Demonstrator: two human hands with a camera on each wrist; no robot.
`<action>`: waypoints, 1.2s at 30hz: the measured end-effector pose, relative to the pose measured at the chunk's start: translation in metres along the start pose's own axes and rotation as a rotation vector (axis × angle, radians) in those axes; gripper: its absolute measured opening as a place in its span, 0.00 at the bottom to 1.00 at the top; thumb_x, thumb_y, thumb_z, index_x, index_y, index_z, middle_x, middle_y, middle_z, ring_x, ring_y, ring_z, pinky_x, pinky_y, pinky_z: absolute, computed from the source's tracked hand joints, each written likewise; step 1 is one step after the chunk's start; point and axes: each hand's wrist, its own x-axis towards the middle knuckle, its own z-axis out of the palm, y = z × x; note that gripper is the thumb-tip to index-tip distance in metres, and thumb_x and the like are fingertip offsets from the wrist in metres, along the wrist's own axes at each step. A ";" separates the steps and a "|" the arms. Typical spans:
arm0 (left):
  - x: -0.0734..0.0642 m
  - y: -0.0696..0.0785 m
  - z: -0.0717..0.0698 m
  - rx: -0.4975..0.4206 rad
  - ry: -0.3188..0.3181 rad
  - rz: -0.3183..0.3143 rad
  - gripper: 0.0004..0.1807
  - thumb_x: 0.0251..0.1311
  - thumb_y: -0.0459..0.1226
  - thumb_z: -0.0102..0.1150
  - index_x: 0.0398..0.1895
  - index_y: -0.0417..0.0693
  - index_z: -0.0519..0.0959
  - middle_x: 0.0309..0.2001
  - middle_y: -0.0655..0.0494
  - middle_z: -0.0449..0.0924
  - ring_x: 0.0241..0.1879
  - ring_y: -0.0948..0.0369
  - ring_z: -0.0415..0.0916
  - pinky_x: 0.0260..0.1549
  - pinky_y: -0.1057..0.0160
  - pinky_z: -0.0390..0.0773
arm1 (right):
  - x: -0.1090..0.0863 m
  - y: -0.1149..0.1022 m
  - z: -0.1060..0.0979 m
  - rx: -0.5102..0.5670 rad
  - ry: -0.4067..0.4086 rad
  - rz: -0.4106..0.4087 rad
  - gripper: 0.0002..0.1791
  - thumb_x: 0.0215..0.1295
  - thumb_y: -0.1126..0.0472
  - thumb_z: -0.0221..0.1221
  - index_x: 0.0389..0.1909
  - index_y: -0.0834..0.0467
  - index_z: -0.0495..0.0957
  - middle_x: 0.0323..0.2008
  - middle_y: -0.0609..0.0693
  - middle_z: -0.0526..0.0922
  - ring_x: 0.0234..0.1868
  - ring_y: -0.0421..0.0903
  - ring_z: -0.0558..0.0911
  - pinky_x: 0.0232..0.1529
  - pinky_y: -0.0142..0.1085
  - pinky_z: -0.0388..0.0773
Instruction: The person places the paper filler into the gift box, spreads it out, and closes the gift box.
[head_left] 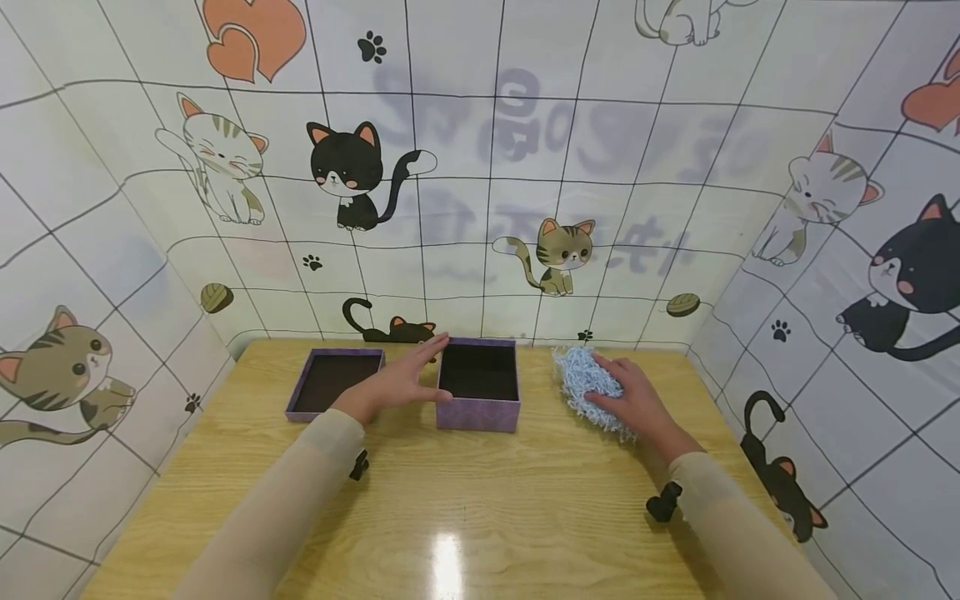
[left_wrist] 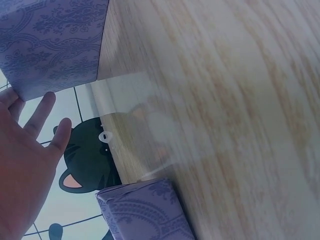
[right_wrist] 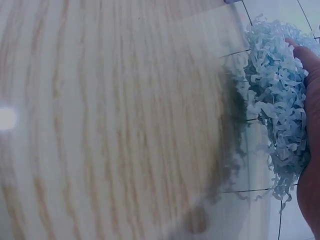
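A purple patterned box (head_left: pixel 477 414) with a dark inside stands near the back of the table, its open top facing up. My left hand (head_left: pixel 396 379) is at its left side, thumb by the front corner and straight fingers toward the back corner. The left wrist view shows those fingertips (left_wrist: pixel 48 98) right at the box wall (left_wrist: pixel 55 45). To the right, my right hand (head_left: pixel 633 404) grips a fluffy clump of light blue shredded paper (head_left: pixel 588 385), thumb and fingers spread around it. Crinkled strips of it hang beside the palm in the right wrist view.
Left of the box lies its shallow purple lid (head_left: pixel 333 383), dark inside facing up, partly behind my left hand. The light wood table (head_left: pixel 465 500) meets cat-print cloth walls (head_left: pixel 465 250) at the back and both sides.
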 end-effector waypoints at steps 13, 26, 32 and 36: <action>0.001 0.003 -0.005 0.004 -0.007 -0.006 0.66 0.65 0.69 0.71 0.94 0.59 0.43 0.92 0.59 0.38 0.89 0.48 0.40 0.81 0.33 0.53 | 0.009 -0.018 -0.020 0.016 0.025 -0.016 0.44 0.71 0.46 0.76 0.84 0.52 0.71 0.66 0.61 0.77 0.67 0.64 0.76 0.68 0.67 0.73; 0.005 0.003 -0.007 0.008 -0.007 0.003 0.67 0.63 0.72 0.70 0.94 0.57 0.44 0.92 0.59 0.38 0.89 0.46 0.42 0.81 0.33 0.53 | 0.023 -0.044 -0.042 0.030 0.049 -0.068 0.43 0.70 0.50 0.78 0.82 0.53 0.73 0.64 0.59 0.79 0.64 0.61 0.78 0.65 0.64 0.76; 0.006 0.001 -0.004 0.012 -0.002 -0.003 0.68 0.62 0.72 0.71 0.94 0.56 0.45 0.92 0.56 0.40 0.89 0.46 0.42 0.80 0.32 0.54 | 0.032 -0.057 -0.047 0.061 0.077 -0.145 0.42 0.68 0.54 0.79 0.80 0.56 0.75 0.61 0.59 0.81 0.62 0.60 0.80 0.63 0.63 0.77; 0.004 -0.002 -0.001 0.012 0.000 -0.005 0.67 0.64 0.68 0.73 0.94 0.53 0.46 0.92 0.54 0.41 0.89 0.47 0.43 0.81 0.33 0.55 | 0.037 -0.065 -0.047 0.096 0.068 -0.161 0.42 0.67 0.56 0.80 0.79 0.57 0.76 0.61 0.59 0.81 0.63 0.60 0.80 0.63 0.62 0.77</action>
